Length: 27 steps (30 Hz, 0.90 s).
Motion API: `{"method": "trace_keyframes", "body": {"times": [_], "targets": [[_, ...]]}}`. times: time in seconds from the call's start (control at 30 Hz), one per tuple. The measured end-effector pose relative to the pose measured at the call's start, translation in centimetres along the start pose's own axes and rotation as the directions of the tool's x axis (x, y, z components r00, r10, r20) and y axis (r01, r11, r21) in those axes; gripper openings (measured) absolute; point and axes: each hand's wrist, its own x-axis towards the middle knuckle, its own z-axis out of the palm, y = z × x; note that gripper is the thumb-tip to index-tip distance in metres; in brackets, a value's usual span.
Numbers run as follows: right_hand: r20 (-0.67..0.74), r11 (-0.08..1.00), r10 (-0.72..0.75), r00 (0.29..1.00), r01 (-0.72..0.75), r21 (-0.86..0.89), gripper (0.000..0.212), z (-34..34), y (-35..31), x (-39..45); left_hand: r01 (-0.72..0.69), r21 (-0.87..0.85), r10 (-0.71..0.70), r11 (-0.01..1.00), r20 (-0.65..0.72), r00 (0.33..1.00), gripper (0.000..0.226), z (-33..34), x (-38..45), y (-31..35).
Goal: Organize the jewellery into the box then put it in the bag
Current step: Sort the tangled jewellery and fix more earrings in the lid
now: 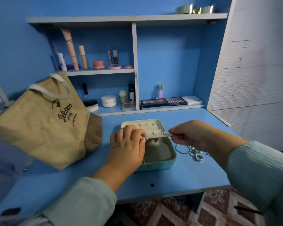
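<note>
A pale mint jewellery box (160, 165) stands open on the blue desk, its lid (144, 125) tipped back. Across the box's top lies a thin white earring panel (157, 135) with small studs on it. My left hand (127, 144) pinches its left end and my right hand (189, 136) pinches its right end. A small pendant (155, 140) lies inside the box. Silver rings and bangles (190, 152) lie on the desk just right of the box, partly behind my right wrist. A tan jute bag (39, 121) with white handles stands at the left.
Shelves (134, 62) behind the desk hold cosmetics: tubes, jars, eyeshadow palettes (164, 101) and a perfume bottle (160, 92). A white slatted panel (252, 70) bounds the right side. The desk's front edge (170, 194) is near my body; patterned floor lies below.
</note>
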Motion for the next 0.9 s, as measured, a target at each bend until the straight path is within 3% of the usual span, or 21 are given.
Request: {"method": "trace_keyframes", "body": {"times": [0.53, 0.7, 0.9], "targets": [[-0.096, 1.000, -0.009, 0.995, 0.009, 0.009, 0.008, -0.1, 0.5, -2.3, 0.025, -0.043, -0.022, 0.999, 0.062, 0.998, 0.023, -2.0, -0.5, 2.3], [-0.122, 0.959, -0.094, 0.988, 0.057, -0.278, 0.019, -2.9, 1.0, -3.9, -0.058, -0.150, 0.081, 0.987, 0.154, 0.985, 0.024, -2.3, 0.7, 5.6], [-0.212, 0.761, -0.196, 0.957, 0.012, -0.649, 0.018, -7.6, 2.1, -5.8, -0.113, -0.335, 0.225, 0.935, 0.320, 0.920, 0.030, -0.7, 2.2, 10.4]]}}
